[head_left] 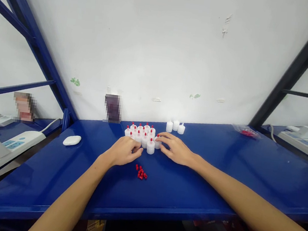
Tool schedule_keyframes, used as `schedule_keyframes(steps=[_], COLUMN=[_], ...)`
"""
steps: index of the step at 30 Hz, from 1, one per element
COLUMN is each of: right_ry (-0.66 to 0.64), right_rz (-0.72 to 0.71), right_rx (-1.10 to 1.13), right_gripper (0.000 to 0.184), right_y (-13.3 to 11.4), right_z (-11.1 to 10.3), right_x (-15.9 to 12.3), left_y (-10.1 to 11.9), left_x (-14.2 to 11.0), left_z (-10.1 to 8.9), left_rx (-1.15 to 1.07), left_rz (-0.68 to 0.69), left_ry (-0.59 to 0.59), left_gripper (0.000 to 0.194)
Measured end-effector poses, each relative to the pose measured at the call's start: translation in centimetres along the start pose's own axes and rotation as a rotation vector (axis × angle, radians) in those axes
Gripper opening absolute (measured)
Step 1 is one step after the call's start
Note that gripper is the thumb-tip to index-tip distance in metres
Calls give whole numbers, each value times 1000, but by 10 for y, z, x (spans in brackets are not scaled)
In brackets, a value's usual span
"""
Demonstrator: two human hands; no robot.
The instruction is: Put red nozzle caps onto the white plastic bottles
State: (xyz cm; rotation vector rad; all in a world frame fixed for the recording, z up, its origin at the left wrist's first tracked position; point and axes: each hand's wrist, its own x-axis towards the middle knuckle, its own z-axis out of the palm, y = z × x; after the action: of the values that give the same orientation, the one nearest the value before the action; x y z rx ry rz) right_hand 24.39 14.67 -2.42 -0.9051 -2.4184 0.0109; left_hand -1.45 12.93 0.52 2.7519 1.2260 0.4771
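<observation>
My right hand point(176, 148) has its thumb and fingers around a small white bottle point(157, 143) at the right edge of a cluster. A red cap shows at that bottle's tip, by my fingertips. Beside the cluster's left front, my left hand point(123, 151) is loosely curled, with nothing visible between thumb and forefinger. Its other fingers are hidden. Several white bottles with red caps stand upright and close together, one of them a front bottle point(150, 147). Loose red caps point(141, 174) lie in a small pile nearer the table's front edge.
Three uncapped white bottles point(170, 126) stand near the wall on the blue table point(189, 194). A white earbud case point(72, 140) lies at left. At the back right is a clear bag with red pieces point(248, 132). A pixelated dark object point(113, 108) leans against the wall.
</observation>
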Motion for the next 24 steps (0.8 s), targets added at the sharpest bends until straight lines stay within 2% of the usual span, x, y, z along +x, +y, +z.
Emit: schedule_keyframes(steps=[3,6,8,10,13,17,22,24], right_ry=[-34,-45,4,75,117,57,198,161], right_rz=[0,-11,-4,53,229,437,501,485], right_rx=[-12,-59,-83,-88,-107,-54,-30,-92], right_gripper=[39,47,48,43,36,28,21,25], right_y=[-1,-4,-3,1,20,55,78,80], right_z=[0,-6,-12,-21,-34,-48,-53,-48], right_x=[-1,-1,0,1,0,-6,-12,-14], left_y=[1,-1,-3,-6,-10,-12,-14,-15], left_x=[-1,-3,-4,-5,-6,-7,-7,-7], left_z=[-4,-8,-10,-12,-15,-16,-12,-11], left_rx=[-126,-335,-430,-475,-531,-549,-547,-562], left_rz=[-68,-122,-155,-182,-205,-184,-143,-141], left_ry=[-98,-296,-402,-463,-536,-576,-544,-535], left_gripper=[36,34,27,21,26,31,28,28])
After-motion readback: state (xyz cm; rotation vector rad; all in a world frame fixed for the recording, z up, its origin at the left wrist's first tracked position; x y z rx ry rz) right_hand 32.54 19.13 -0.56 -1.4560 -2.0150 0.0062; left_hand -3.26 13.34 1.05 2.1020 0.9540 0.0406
